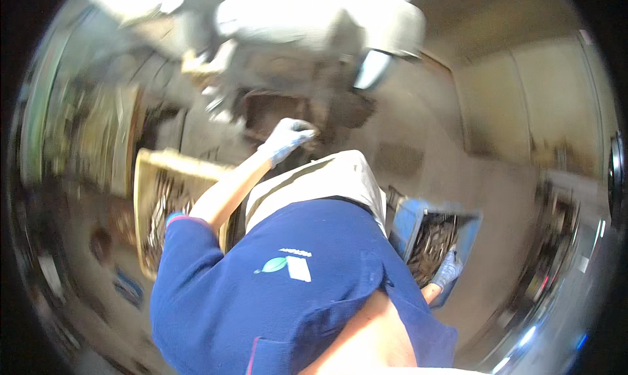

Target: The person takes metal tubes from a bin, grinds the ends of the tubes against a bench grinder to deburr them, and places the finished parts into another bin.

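Observation:
My left hand (288, 138), in a white and blue work glove, is raised in front of my lap with its fingers curled; whether anything is in them is unclear. Beyond it is a dark open-topped recess or bin (274, 111) below a large pale machine (289, 31). On the right, my gloved right hand (447, 268) reaches into a blue plastic crate (468, 228) and touches the many small, dark metallic parts (431, 245) inside. Its fingertips are blurred, so I cannot tell if they hold a part.
A yellow crate (142, 203) of similar elongated parts stands at my left, beside my elbow. Farther left, a blurred blue object (128, 287) lies on the floor. Pale wall panels (520, 95) rise at the upper right. Blurred items (557, 228) line the right side.

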### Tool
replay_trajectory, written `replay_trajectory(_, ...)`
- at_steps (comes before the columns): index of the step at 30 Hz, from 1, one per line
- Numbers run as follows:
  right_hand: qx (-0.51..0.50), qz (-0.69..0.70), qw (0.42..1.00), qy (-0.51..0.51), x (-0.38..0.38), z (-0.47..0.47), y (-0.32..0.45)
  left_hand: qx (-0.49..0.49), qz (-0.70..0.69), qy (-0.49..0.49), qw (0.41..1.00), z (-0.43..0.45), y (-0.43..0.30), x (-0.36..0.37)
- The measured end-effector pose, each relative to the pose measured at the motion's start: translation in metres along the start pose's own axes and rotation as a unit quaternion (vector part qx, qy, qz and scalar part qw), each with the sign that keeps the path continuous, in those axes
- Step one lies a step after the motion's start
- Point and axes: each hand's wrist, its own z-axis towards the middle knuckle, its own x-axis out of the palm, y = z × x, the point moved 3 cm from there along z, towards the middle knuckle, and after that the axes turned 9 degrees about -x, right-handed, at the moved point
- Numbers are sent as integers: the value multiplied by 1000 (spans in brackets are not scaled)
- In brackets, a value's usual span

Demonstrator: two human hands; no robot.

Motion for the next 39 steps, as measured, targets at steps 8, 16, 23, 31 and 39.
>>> replay_trajectory(8, -174, 254, 883, 355, 197, 1, 212, 78, -254, -301, 916, -144, 59, -94)
replay_trajectory(16, -246, 152, 825, 485, 265, -15, 259, 7, -59, -702, 710, -331, 225, -199)
replay_trajectory(23, -248, 110, 825, 496, 266, -33, 270, -299, 152, -665, 667, -401, 256, -249)
replay_trajectory(31, -244, 111, 822, 502, 254, -46, 259, -390, 293, -557, 672, -392, 224, -235)
replay_trajectory(39, -249, 125, 808, 520, 265, -37, 258, -393, 485, -469, 625, -380, 256, -256)
